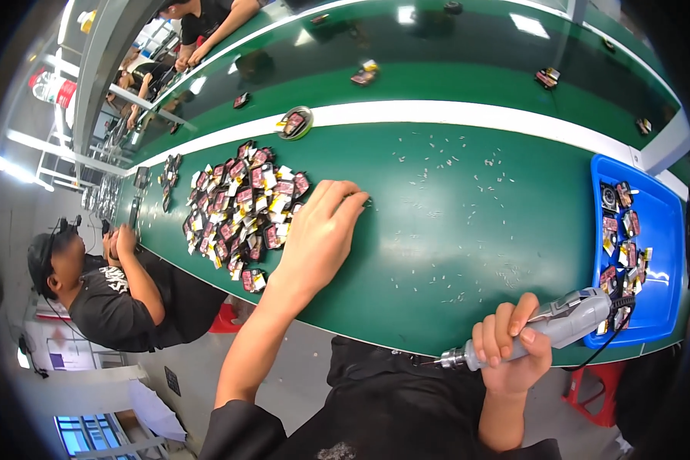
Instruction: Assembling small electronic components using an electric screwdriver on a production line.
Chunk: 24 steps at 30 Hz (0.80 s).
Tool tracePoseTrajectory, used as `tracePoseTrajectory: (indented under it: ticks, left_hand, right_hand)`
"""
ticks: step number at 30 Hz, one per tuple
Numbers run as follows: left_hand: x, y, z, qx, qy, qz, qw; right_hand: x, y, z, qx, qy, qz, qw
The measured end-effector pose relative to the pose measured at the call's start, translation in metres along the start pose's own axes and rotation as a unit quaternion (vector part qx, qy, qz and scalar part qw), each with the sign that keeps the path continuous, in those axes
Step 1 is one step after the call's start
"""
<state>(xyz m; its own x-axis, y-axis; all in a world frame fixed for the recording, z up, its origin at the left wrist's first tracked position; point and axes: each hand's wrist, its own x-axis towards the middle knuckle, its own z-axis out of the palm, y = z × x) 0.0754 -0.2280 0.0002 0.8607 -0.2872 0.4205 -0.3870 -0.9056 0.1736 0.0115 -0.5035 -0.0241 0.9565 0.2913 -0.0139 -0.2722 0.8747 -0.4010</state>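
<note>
My right hand [511, 345] is wrapped round a grey electric screwdriver [567, 318]. Its silver chuck and thin bit point left, close to the table's near edge. Over the green table, my left hand [326, 230] has its fingers bent and drawn together. A tiny dark speck shows at its fingertips; what they hold, if anything, I cannot make out. Just left of that hand lies a heap of small black modules [241, 203] with reddish boards and white and yellow tabs. Small pale slivers, perhaps screws [448, 161], are scattered across the table to the right.
A blue tray [674, 253] with several modules stands at the far right. One module sits in a round dish [296, 123] by the white rail [437, 113]. Beyond runs a green conveyor [452, 80] carrying several modules. A co-worker [107, 291] sits at the left; red stools [602, 391] stand below.
</note>
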Motion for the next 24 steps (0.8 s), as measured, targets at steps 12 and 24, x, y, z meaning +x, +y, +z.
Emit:
tracePoseTrajectory:
  ticks: [12,24]
  left_hand:
    - [0.013,-0.012,0.009,0.075,-0.041,0.102,0.991]
    - [-0.041,0.047,-0.020,-0.196,0.056,-0.082,0.976]
  right_hand:
    - [0.000,-0.002,-0.007,0.030,-0.037,0.044,0.998]
    - [0.001,-0.004,0.008,-0.023,0.025,-0.002,0.999]
